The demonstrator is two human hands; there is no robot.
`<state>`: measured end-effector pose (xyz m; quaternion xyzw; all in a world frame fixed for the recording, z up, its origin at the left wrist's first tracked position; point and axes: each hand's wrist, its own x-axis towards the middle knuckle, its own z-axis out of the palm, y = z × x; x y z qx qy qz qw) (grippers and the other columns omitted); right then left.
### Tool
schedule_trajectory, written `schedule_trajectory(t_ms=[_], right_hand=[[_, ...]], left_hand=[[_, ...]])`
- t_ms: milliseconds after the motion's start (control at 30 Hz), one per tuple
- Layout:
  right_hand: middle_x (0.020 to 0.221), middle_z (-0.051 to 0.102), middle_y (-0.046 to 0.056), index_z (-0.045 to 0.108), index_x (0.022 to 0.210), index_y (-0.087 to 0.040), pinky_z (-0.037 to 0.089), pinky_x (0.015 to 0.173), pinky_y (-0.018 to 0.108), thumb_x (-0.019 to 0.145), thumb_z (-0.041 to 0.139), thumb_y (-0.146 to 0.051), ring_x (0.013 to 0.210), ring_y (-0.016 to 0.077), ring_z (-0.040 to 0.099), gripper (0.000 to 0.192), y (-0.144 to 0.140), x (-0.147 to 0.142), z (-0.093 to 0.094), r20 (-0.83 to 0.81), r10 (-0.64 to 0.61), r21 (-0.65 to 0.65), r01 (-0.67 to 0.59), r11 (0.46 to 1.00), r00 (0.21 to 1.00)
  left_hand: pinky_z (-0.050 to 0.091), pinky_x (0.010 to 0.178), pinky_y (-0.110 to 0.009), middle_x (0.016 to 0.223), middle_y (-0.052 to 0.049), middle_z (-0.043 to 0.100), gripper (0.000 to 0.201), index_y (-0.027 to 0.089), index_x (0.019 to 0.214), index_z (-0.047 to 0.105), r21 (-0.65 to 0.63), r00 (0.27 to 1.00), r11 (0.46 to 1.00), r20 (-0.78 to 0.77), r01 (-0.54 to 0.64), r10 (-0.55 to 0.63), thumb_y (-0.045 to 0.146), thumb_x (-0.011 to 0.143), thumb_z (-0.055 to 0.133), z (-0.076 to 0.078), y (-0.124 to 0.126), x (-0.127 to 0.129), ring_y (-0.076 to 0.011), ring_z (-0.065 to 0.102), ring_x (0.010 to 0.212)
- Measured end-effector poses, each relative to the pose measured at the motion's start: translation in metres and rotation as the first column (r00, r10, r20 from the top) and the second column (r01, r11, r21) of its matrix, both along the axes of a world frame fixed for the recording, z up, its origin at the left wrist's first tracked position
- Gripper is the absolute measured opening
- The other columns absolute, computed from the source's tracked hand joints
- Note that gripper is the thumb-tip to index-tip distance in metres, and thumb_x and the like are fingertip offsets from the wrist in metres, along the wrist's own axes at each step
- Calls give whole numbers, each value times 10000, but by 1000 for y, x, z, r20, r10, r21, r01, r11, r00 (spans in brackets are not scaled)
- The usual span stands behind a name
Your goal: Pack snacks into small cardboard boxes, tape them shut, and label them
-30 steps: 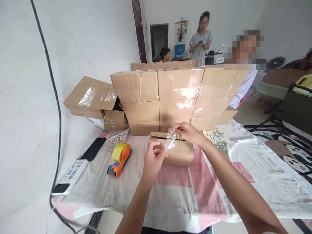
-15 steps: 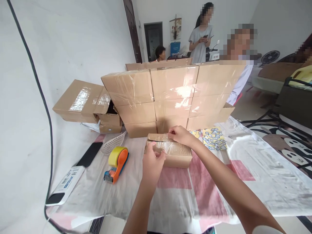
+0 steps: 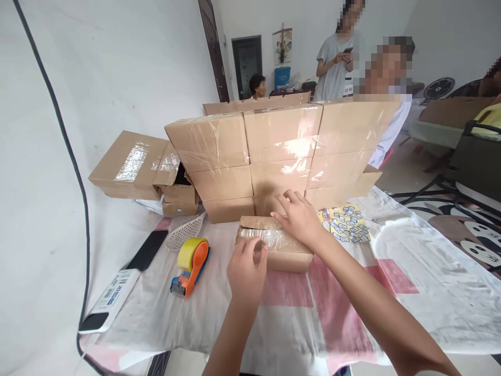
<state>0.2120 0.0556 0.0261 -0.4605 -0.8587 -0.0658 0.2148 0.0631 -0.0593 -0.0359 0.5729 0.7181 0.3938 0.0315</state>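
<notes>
Across the lower half of the frame, a table [image 3: 410,292] under a white and pink cloth, cut off by the bottom and right edges. In the centre, a wall of taped cardboard boxes [image 3: 282,151], hiding most of a seated person behind it at upper right; only a white sleeve [image 3: 387,138] visible past the boxes. At centre left, an open carton [image 3: 176,180], its inside dark and impossible to read. Behind, in the upper centre, a standing person [image 3: 336,57] with a phone, partly cut by the top edge.

In the middle, just in front of the wall, a small cardboard box [image 3: 287,250] on the cloth, its top partly covered by both hands. Clear tape [image 3: 270,237] on its top, hard to trace because of glare. Right hand [image 3: 299,216] flat and spread on the far top of the box, fingers open, gripping nothing. Left hand [image 3: 246,269] at the near left edge, fingertips curled onto the tape; whether pinching the tape or only pressing it, cannot tell.

At left of the box, well apart, an orange tape dispenser [image 3: 190,263] with a yellow roll; beyond it a white swatter [image 3: 183,232], a dark phone [image 3: 146,250] and a white device [image 3: 107,300].

Compared with half a second ago: right hand no longer pinching the tape end, now flattened; tape lying down on the box; standing person shifted to the right.
</notes>
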Motion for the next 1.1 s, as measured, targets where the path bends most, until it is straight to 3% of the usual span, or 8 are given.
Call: schedule_trajectory(t_ms=[100, 167, 367, 533, 633, 767, 900, 1100], right_hand=[[1468, 600, 114, 574, 1447, -193, 429, 1121, 473, 1065, 453, -343, 1361, 296, 532, 428, -7, 17, -18, 20, 368, -51, -367, 929, 930], [1519, 570, 82, 565, 1468, -200, 383, 1178, 495, 1079, 418, -352, 1444, 291, 474, 443, -7, 28, -30, 41, 436, -124, -428, 895, 899], [1526, 560, 77, 592, 1453, -220, 377, 1142, 632, 1085, 369, -350, 1469, 377, 437, 449, 4, 48, -29, 82, 251, -170, -234, 957, 965], [1545, 543, 58, 595, 1443, -242, 380, 1197, 502, 1082, 382, -368, 1471, 278, 455, 438, -4, 83, -52, -205, 190, -88, -212, 973, 960], [1408, 662, 85, 657, 1350, -213, 454, 1140, 423, 1039, 438, -385, 1330, 250, 597, 417, 0, 137, -84, -399, -117, -31, 114, 993, 910], [1091, 759, 177, 751, 1107, -125, 567, 833, 461, 958, 414, -304, 947, 311, 710, 410, 15, 217, -116, -387, -474, -83, 482, 872, 791], [1061, 752, 131, 793, 1042, -191, 519, 832, 434, 895, 505, -258, 925, 292, 651, 330, 18, 248, -126, -237, -463, -121, 447, 886, 854], [1217, 685, 117, 800, 1096, -284, 401, 929, 474, 854, 665, -244, 1118, 335, 539, 280, 14, 229, -135, 25, -303, -151, 303, 941, 953]], left_hand=[[441, 942, -398, 1197, -67, 752, 288, 256, 1195, 738, 274, 951, 945, -295, 177, -93, 334, 1005, 536, -17, -2, 4, -259, 663, 1118], [345, 1113, -414, 1362, -56, 696, 369, 236, 1352, 652, 272, 887, 906, -421, 325, -192, 328, 1028, 501, -29, -5, 7, -243, 613, 1267], [149, 1260, -386, 1467, -33, 623, 413, 200, 1423, 586, 227, 861, 905, -453, 361, -230, 269, 1029, 484, -48, -10, 8, -207, 564, 1356], [132, 1269, -375, 1460, -32, 629, 408, 218, 1401, 611, 225, 867, 913, -450, 340, -212, 250, 1008, 508, -51, -13, 8, -214, 572, 1344], [126, 1266, -389, 1490, -34, 602, 437, 244, 1421, 597, 189, 852, 930, -487, 316, -190, 216, 995, 509, -56, -17, 9, -221, 554, 1358], [170, 1235, -419, 1554, -67, 532, 460, 252, 1449, 574, 151, 844, 959, -521, 241, -130, 221, 996, 502, -63, -20, 15, -246, 507, 1398], [217, 1196, -453, 1542, -100, 540, 435, 243, 1424, 598, 168, 851, 968, -520, 186, -73, 252, 1000, 501, -65, -15, 22, -276, 506, 1382], [285, 1151, -478, 1500, -117, 577, 408, 235, 1380, 630, 181, 865, 968, -498, 174, -63, 275, 988, 526, -64, -9, 27, -308, 528, 1343]])
